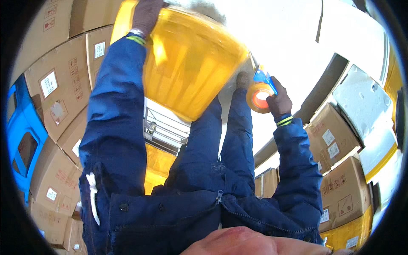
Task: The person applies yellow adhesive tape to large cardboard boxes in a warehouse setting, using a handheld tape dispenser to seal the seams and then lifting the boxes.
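Observation:
A package wrapped in yellow tape or film (188,63) is tilted up in front of my legs, its surface glossy and partly blurred. My left hand (146,17) grips its upper left edge, and the fingertips are hidden. Out to the right, my right hand (280,99) is closed around a blue tape dispenser (262,77) that carries a roll of orange-yellow tape (250,101). A thin strip of tape seems to run from the dispenser's head to the package's right corner.
Cardboard cartons (60,76) with labels are stacked along the left, beside a blue plastic crate-like object (32,140). More cartons (346,188) and a white foam box (363,98) stand at right. A metal rack or cart (165,126) shows beside my leg. Sunlit floor (283,35) lies ahead.

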### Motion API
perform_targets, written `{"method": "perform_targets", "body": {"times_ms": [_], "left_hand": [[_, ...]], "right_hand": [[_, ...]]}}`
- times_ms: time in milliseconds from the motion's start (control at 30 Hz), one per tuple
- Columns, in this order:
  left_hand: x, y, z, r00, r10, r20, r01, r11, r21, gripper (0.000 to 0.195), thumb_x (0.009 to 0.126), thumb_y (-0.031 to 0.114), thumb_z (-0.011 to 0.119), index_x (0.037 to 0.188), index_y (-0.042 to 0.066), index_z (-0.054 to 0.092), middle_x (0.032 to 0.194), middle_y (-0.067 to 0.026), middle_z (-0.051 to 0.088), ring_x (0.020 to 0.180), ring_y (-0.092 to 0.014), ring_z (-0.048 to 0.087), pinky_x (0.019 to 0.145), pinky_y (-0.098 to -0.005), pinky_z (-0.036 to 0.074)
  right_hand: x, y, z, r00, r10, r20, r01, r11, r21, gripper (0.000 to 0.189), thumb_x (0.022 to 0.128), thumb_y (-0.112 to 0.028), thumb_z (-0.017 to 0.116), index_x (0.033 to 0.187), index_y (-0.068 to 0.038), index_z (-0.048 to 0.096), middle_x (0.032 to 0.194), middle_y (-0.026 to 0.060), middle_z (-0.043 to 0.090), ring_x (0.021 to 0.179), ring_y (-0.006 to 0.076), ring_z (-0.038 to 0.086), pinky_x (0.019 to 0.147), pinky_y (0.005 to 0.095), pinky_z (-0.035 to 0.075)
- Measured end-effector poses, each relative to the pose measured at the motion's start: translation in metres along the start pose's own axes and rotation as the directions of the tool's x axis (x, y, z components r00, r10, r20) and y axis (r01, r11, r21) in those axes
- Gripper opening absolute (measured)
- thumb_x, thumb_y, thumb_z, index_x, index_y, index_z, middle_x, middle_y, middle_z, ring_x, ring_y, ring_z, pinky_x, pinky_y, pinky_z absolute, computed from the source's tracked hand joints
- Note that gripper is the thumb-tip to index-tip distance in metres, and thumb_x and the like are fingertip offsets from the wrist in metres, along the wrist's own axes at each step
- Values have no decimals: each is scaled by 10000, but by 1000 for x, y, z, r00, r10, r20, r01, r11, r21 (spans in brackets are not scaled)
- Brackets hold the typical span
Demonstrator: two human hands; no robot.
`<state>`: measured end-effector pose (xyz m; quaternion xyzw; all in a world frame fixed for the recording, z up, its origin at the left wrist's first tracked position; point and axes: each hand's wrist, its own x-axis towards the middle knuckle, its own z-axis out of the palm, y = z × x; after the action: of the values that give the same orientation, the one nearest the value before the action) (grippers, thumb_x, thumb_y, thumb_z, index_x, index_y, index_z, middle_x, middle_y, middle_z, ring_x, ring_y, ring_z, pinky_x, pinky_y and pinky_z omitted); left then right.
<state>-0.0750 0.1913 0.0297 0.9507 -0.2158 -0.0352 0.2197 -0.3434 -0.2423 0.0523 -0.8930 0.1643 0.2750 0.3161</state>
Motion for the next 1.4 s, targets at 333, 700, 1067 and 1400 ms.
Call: {"method": "perform_targets", "body": {"times_ms": [333, 700, 1067, 1400], "left_hand": [[-405, -16, -12, 130, -879, 459, 883, -108, -458, 542, 952, 441, 369, 1251, -4, 452, 1054, -148, 616, 877, -231, 628, 748, -354, 513], [-45, 225, 92, 944, -314, 105, 258, 501, -826, 425, 968, 302, 413, 1281, 15, 443, 1196, -129, 539, 1131, -200, 500, 996, -320, 337], [-174, -129, -77, 575, -813, 90, 718, 555, 421, 513, 952, 272, 365, 1417, 127, 203, 1062, -219, 620, 951, -359, 616, 790, -440, 486], [-358, 172, 75, 29, -520, 854, 857, -427, -289, 702, 901, 560, 362, 1290, -24, 397, 1165, -154, 568, 1032, -247, 574, 854, -357, 485]], "right_hand": [[13, 33, 11, 998, -27, 59, 28, 999, -26, 642, 668, -85, 599, 1289, -200, 485, 1059, 161, 603, 953, 324, 606, 810, 380, 503], [-17, 48, 29, 995, 79, 65, -81, 996, 23, 638, 685, -49, 593, 1295, -200, 481, 1078, 144, 609, 959, 310, 614, 812, 366, 509], [29, 10, 15, 1000, 12, 17, -13, 1000, 19, 654, 685, -119, 601, 1316, -205, 454, 1082, 163, 592, 965, 314, 607, 832, 366, 494], [-32, 44, 62, 971, 148, 188, -143, 989, -43, 650, 682, -112, 590, 1307, -244, 469, 1079, 121, 597, 979, 306, 597, 842, 391, 491]]}}
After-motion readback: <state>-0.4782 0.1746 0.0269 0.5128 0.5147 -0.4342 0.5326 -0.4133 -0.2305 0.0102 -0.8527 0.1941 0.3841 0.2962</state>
